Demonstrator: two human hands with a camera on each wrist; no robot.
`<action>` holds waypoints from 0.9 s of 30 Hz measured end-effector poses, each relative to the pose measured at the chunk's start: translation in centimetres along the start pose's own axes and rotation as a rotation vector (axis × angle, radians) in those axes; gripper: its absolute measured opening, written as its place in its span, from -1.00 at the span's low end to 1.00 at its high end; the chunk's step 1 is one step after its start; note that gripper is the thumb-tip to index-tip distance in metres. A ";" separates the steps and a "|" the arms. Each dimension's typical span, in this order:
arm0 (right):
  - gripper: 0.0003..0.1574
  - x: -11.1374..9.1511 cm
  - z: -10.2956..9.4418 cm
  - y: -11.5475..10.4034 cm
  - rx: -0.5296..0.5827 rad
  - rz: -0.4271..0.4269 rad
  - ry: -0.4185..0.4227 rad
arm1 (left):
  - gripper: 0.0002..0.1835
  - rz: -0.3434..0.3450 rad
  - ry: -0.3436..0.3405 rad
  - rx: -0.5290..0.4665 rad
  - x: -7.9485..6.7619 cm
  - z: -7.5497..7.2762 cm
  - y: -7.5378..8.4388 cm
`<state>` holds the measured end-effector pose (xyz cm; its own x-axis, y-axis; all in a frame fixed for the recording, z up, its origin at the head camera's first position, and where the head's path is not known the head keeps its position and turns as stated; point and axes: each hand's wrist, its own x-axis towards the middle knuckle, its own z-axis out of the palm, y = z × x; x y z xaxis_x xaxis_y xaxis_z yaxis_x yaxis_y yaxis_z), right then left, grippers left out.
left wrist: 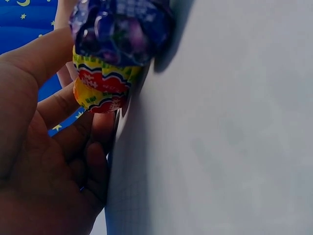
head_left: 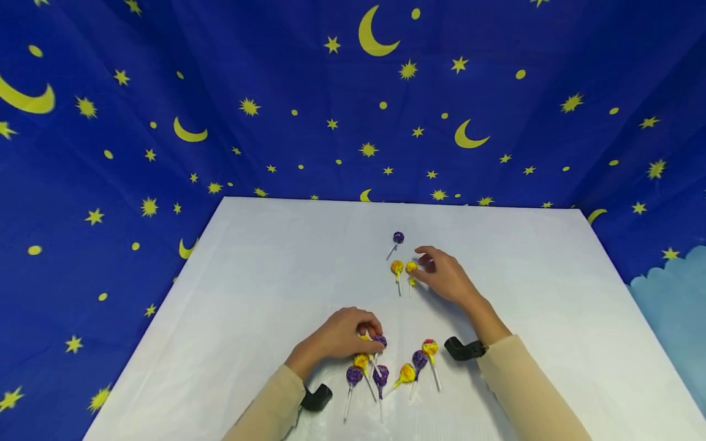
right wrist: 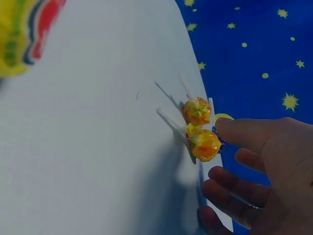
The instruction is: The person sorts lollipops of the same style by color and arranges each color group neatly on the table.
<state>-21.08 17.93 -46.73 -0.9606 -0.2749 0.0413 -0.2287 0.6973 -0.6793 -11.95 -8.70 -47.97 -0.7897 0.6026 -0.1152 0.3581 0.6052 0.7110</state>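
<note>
My left hand (head_left: 343, 334) is low over a group of lollipops, its fingers curled and its thumb across a purple lollipop (head_left: 380, 340), which it pinches. In the left wrist view the purple wrapper (left wrist: 122, 32) is close up, with yellow-and-red lollipops (left wrist: 100, 88) behind it by the fingertips. Farther back, my right hand (head_left: 444, 275) has loosely spread fingers. Its thumb lies right at a yellow lollipop (head_left: 411, 267), beside an orange-yellow lollipop (head_left: 397, 267). The right wrist view shows the thumb (right wrist: 239, 131) by these two heads.
Behind the pair lies another purple lollipop (head_left: 398, 237). Near the front are several more: purple ones (head_left: 354, 375), a yellow one (head_left: 407, 373) and a pink-and-yellow one (head_left: 429, 347). The white table (head_left: 276, 257) meets a blue star-and-moon cloth (head_left: 309, 79) at the back and sides.
</note>
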 end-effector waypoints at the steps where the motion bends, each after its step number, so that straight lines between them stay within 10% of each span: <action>1: -0.34 -0.1 -0.1 -0.1 0.000 -0.001 -0.001 | -0.79 -0.001 -0.002 -0.006 0.0 0.0 0.0; 27: -0.78 -5.4 -0.8 -1.7 -0.059 -0.102 -0.056 | -0.80 0.029 0.017 -0.018 0.1 0.1 0.1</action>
<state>-15.68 18.77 -45.18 -0.9217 -0.3821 0.0662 -0.3357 0.7007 -0.6295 -11.92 -8.56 -47.97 -0.7876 0.6106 -0.0823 0.3721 0.5779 0.7263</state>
